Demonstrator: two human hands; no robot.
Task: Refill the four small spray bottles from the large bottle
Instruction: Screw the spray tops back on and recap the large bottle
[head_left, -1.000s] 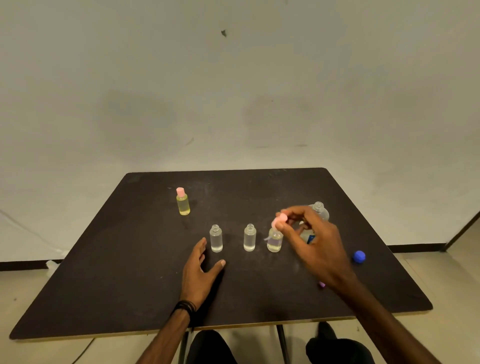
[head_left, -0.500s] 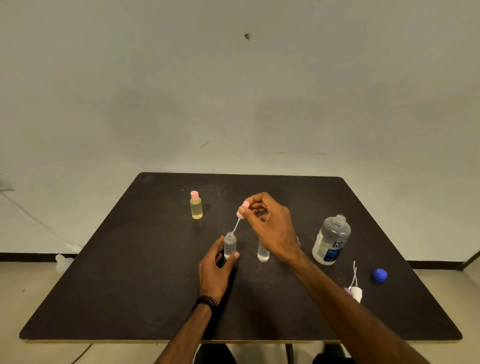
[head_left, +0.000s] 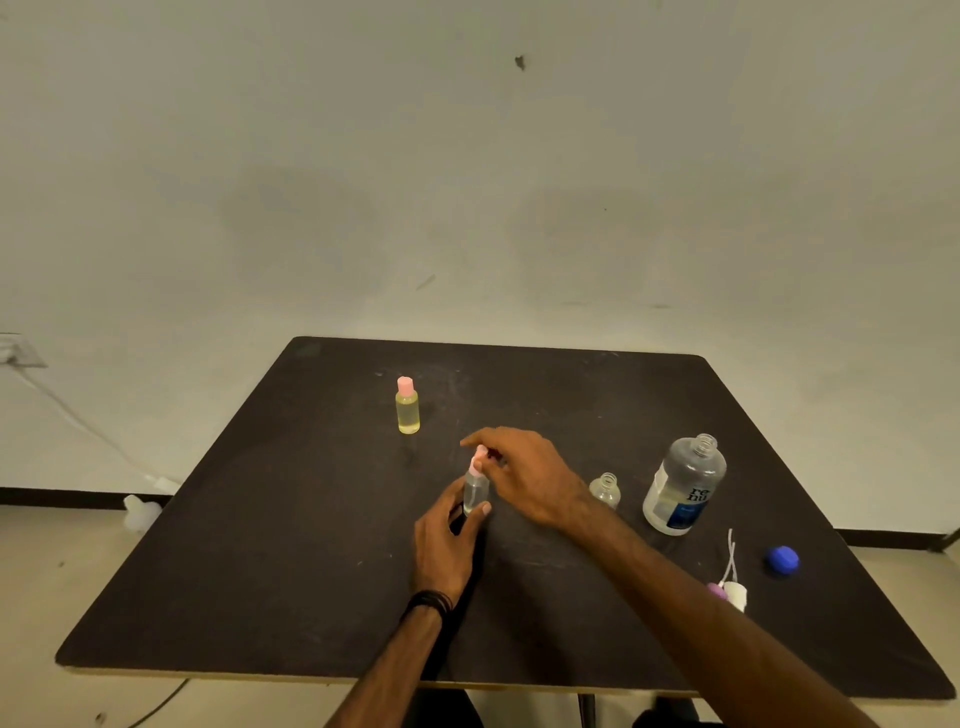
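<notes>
- A small clear bottle (head_left: 475, 491) stands upright near the middle of the table (head_left: 270, 545), with clear liquid in it and a pink spray cap (head_left: 477, 464) sitting on its neck.
- The left hand (head_left: 445, 545) rests on the table and curls around the bottle's lower body, thumb on one side and fingers on the other.
- The right hand (head_left: 530, 480) reaches in from the right edge, fingertips pinched on the pink cap at the bottle's top.
- Another small bottle (head_left: 605, 490), uncapped, shows just beside the right wrist, partly hidden by it.
- The large bottle (head_left: 683, 486) stands open toward the right edge, with a blue and white label.
- A yellow bottle (head_left: 407, 406) with a pink cap stands well apart, toward the far edge.
- Near the right front corner lie a blue lid (head_left: 783, 559) and two loose spray tops (head_left: 732, 590) with thin tubes.
</notes>
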